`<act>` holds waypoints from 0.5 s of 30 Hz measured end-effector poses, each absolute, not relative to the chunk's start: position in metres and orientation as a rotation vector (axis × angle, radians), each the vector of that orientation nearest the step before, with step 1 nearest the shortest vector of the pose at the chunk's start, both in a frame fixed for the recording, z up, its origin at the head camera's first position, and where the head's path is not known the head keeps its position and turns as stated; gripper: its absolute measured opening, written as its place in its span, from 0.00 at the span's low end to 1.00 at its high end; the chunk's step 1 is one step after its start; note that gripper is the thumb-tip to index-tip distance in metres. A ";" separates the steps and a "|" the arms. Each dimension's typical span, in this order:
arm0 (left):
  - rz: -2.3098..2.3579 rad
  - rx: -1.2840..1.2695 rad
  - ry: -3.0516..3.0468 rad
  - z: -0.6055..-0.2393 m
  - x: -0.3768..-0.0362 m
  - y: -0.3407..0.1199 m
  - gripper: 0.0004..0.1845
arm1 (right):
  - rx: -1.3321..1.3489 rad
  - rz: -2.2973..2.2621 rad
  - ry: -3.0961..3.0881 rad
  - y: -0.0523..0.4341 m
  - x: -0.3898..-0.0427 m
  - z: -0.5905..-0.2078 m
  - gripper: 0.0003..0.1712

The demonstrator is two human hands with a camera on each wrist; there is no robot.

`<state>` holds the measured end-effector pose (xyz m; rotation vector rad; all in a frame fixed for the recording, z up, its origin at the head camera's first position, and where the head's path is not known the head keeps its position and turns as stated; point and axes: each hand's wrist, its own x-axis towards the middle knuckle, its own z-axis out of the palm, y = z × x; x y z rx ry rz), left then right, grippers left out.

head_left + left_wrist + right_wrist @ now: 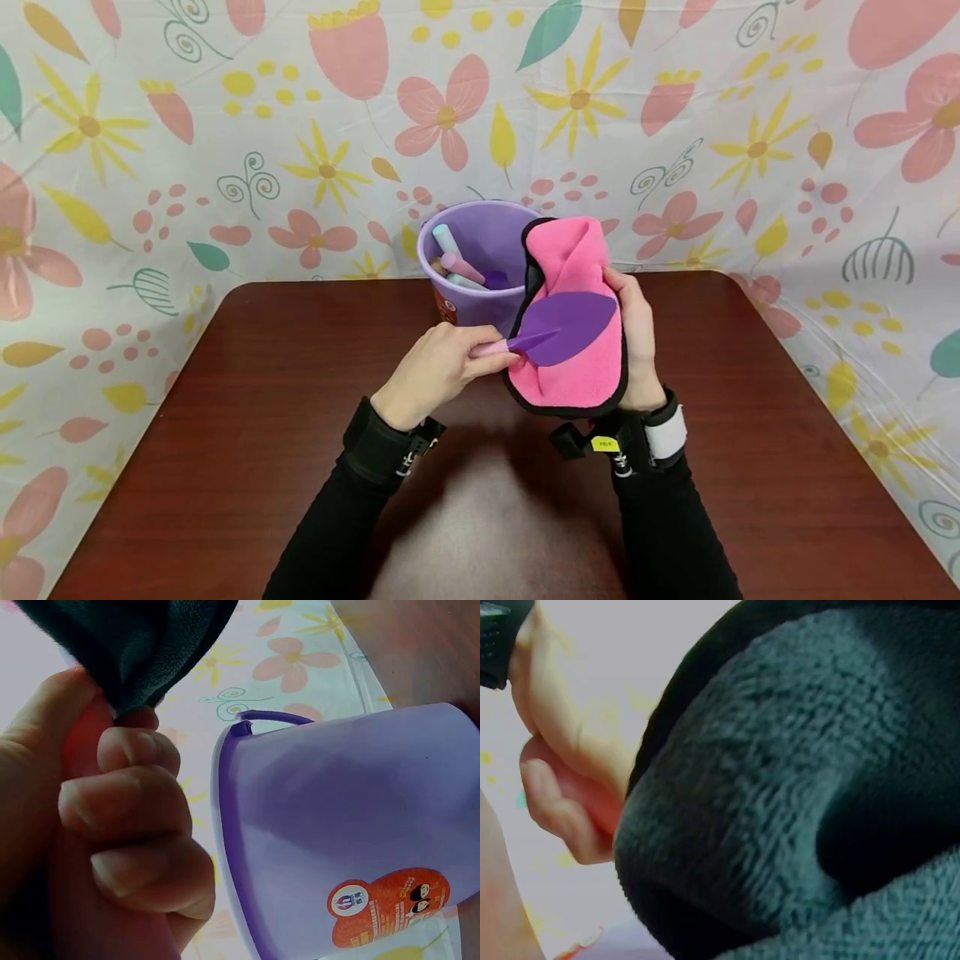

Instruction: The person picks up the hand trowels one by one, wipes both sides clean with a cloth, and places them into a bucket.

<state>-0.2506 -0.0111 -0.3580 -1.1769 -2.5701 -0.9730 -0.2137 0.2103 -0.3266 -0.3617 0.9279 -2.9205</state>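
Note:
My left hand [431, 367] grips the pink handle of a toy trowel [573, 327], whose purple blade lies against a cloth [564, 254]. The cloth is pink on the side facing the head camera, dark on its other side, and edged in black. My right hand [636, 333] holds the cloth by its right side, and part of that hand is hidden behind it. In the left wrist view, curled fingers [142, 802] wrap the handle. Dark fabric [727, 787] fills most of the right wrist view, hiding the right fingers.
Just behind the hands, a purple bucket [480, 310] stands at the table's back edge. Several pastel sticks [462, 268] lean inside it, and a red label [390, 907] is on its side. A flowered sheet [262, 108] hangs behind the brown table [300, 375].

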 end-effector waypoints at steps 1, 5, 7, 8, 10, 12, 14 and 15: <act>-0.964 -1.173 -2.578 -0.358 -0.251 -0.011 0.13 | -0.369 -2.924 0.916 0.212 -0.213 -0.326 0.22; -0.931 -1.163 -2.593 -0.359 -0.251 -0.010 0.14 | -0.384 -2.939 0.860 0.216 -0.209 -0.320 0.20; -0.919 -1.160 -2.599 -0.359 -0.251 -0.011 0.14 | -0.354 -2.949 0.899 0.218 -0.207 -0.318 0.19; -0.916 -1.156 -2.603 -0.359 -0.251 -0.012 0.15 | -0.335 -2.952 0.928 0.218 -0.207 -0.318 0.19; -0.914 -1.145 -2.608 -0.359 -0.252 -0.014 0.15 | -0.273 -2.972 1.022 0.220 -0.205 -0.317 0.18; -0.909 -1.127 -2.610 -0.359 -0.253 -0.018 0.14 | -0.208 -2.992 1.118 0.221 -0.205 -0.317 0.17; -0.902 -1.106 -2.605 -0.358 -0.255 -0.021 0.14 | -0.140 -3.017 1.203 0.223 -0.204 -0.318 0.16; -0.894 -1.095 -2.600 -0.357 -0.256 -0.023 0.14 | -0.104 -3.032 1.245 0.224 -0.204 -0.319 0.15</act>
